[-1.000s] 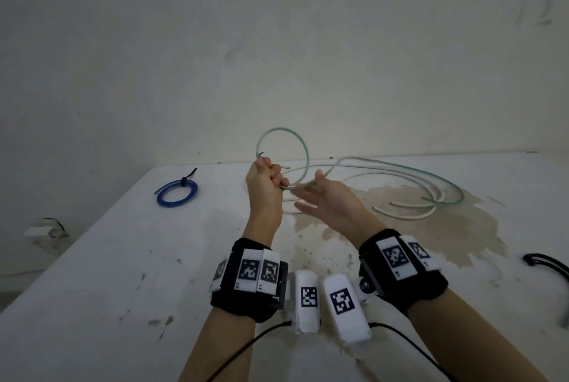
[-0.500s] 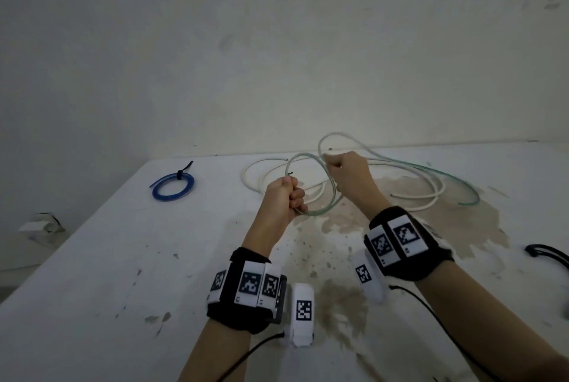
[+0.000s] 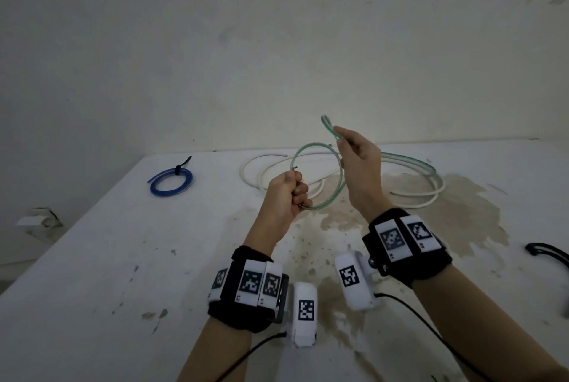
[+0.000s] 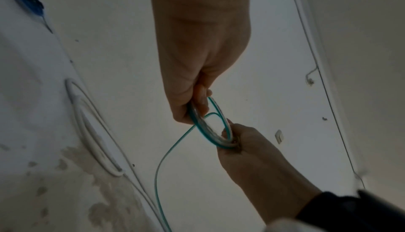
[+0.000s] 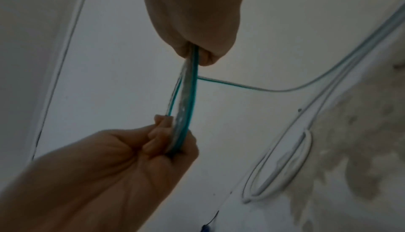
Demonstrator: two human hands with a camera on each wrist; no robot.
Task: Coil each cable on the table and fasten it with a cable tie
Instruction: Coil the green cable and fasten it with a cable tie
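A translucent green cable (image 3: 337, 179) forms a small loop in the air above the table, and its tail trails back to the right over the tabletop. My left hand (image 3: 295, 191) grips the loop's bottom in a fist (image 4: 198, 109). My right hand (image 3: 341, 138) pinches the cable at the loop's upper right, with a short bend sticking up above the fingers (image 5: 192, 54). In both wrist views the green cable (image 5: 186, 100) shows as two strands side by side between the hands. A loose white cable (image 3: 257, 172) lies on the table behind.
A blue coil (image 3: 171, 181) fastened with a black tie lies at the far left of the white table (image 3: 92, 273). A black cable (image 3: 546, 253) lies at the right edge. Brown stains mark the table's middle. A wall stands close behind.
My right hand, open a second ago, has closed on the green cable and lifted it up beside the loop. My left hand has come lower and nearer, still gripping the loop.
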